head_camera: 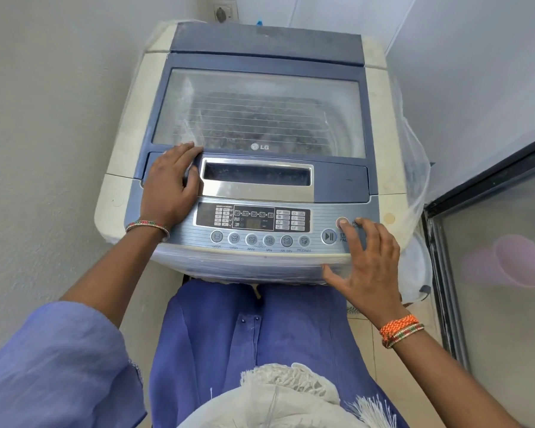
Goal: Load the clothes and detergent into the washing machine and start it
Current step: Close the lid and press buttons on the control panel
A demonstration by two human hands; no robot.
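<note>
Blue-panelled washing machine (260, 60) fills centre frame, lid (260, 112) closed. Nearest, we note the right hand (368, 261), fingers spread, holding nothing, fingertip at the power button (342, 223). Further up, the left hand (170, 183) rests flat, seemingly steadying the lid.

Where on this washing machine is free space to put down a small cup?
Free: the lid window behind the left hand, and the cream rim right of the lid. Crowded: the control panel, where the right hand reaches the buttons.
</note>
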